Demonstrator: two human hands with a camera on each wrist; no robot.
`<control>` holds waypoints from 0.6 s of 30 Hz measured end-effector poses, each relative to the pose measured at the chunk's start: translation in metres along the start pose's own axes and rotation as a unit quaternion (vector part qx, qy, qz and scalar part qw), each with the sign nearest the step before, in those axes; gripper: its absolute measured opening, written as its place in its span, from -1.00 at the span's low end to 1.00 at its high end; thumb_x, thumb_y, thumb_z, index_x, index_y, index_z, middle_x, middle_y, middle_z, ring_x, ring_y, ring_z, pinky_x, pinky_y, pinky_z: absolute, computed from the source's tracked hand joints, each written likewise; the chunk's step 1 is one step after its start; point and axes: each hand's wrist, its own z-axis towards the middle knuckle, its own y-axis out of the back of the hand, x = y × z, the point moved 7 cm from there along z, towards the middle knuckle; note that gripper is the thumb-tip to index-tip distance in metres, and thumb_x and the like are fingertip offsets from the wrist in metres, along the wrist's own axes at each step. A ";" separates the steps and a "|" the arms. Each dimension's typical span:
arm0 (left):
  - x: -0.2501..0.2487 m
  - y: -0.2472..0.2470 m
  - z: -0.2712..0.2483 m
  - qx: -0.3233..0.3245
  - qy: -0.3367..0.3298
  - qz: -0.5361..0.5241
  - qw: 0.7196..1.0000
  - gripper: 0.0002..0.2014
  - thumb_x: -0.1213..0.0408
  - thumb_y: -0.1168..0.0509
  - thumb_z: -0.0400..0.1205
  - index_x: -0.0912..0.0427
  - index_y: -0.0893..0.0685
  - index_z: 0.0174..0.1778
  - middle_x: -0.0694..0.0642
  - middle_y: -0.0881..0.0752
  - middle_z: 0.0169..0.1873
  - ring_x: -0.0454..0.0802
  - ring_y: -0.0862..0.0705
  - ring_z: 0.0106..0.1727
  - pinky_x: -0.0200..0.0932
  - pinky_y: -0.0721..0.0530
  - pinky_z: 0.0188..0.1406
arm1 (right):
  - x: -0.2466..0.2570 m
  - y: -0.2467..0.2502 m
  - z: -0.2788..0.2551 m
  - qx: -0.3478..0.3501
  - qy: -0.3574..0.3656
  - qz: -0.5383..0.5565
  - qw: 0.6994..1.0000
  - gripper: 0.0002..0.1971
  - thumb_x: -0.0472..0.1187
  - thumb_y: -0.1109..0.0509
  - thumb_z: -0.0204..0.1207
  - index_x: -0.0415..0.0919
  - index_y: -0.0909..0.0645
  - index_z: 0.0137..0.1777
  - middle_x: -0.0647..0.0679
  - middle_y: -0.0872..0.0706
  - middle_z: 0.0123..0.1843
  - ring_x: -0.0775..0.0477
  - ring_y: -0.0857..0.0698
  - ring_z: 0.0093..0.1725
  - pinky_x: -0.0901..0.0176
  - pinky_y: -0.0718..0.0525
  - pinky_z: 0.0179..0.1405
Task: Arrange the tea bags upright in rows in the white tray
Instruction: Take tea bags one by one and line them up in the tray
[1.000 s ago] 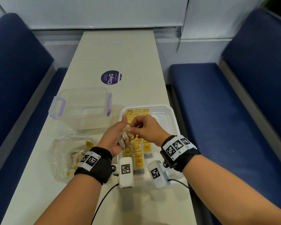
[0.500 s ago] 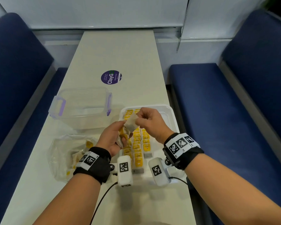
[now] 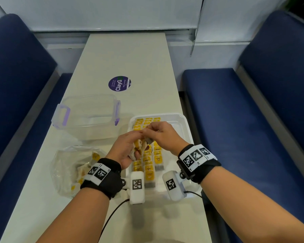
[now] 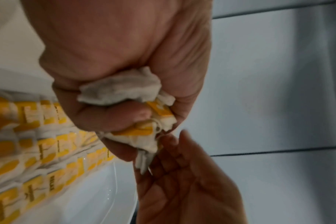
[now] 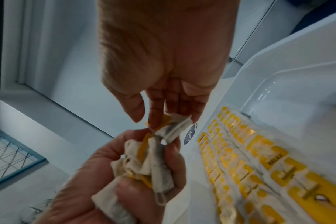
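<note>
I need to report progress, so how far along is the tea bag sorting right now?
Well along. Three rows of yellow-tagged tea bags already stand in the white tray, filling its left part. In hand: the left hand grips a bunch of bags while the right hand pinches one bag from it. Left: the tray's right side is bare, and more bags wait in the plastic bag.

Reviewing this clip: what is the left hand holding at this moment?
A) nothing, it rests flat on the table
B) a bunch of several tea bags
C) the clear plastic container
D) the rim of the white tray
B: the left hand has its fingers curled round a bunch of tea bags, held above the white tray while the right hand pinches one bag from it.
</note>
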 end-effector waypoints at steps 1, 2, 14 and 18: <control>0.002 0.001 0.001 0.006 0.013 -0.019 1.000 -0.86 0.26 -0.30 0.65 0.13 -0.77 -0.01 0.16 -0.75 -0.25 0.05 -0.71 -0.25 -0.36 -0.36 -0.71 | -0.002 0.000 0.001 0.010 0.001 -0.001 1.000 -0.82 -0.21 -0.41 0.56 -0.18 -0.64 -0.28 -0.14 -0.75 -0.33 -0.04 -0.73 -0.28 -0.04 -0.73 -0.04; 0.002 0.001 0.000 0.011 0.020 -0.030 0.999 -0.87 0.26 -0.28 0.66 0.14 -0.74 -0.02 0.16 -0.76 -0.25 0.05 -0.72 -0.27 -0.37 -0.36 -0.72 | -0.003 0.001 0.002 0.015 0.007 -0.008 1.000 -0.84 -0.24 -0.41 0.56 -0.13 -0.63 -0.27 -0.12 -0.75 -0.32 -0.04 -0.74 -0.27 -0.09 -0.75 -0.02; 0.006 0.003 0.002 -0.002 0.005 0.077 0.997 -0.96 0.31 -0.47 0.58 0.14 -0.74 -0.10 0.15 -0.75 -0.32 0.02 -0.74 -0.38 -0.33 -0.31 -0.64 | -0.007 0.010 0.000 0.090 0.006 -0.152 0.984 -0.49 -0.40 -0.62 0.28 -0.02 -0.35 -0.06 0.06 -0.55 -0.36 0.08 -0.52 -0.41 0.20 -0.61 -0.35; 0.007 0.007 0.002 -0.010 0.008 0.074 0.997 -0.96 0.30 -0.48 0.57 0.10 -0.75 -0.14 0.17 -0.74 -0.26 0.09 -0.76 -0.25 -0.31 -0.32 -0.61 | -0.008 0.010 -0.003 0.110 0.003 -0.180 0.977 -0.53 -0.35 -0.64 0.28 -0.11 -0.42 0.02 0.10 -0.57 -0.37 0.18 -0.52 -0.41 0.36 -0.50 -0.39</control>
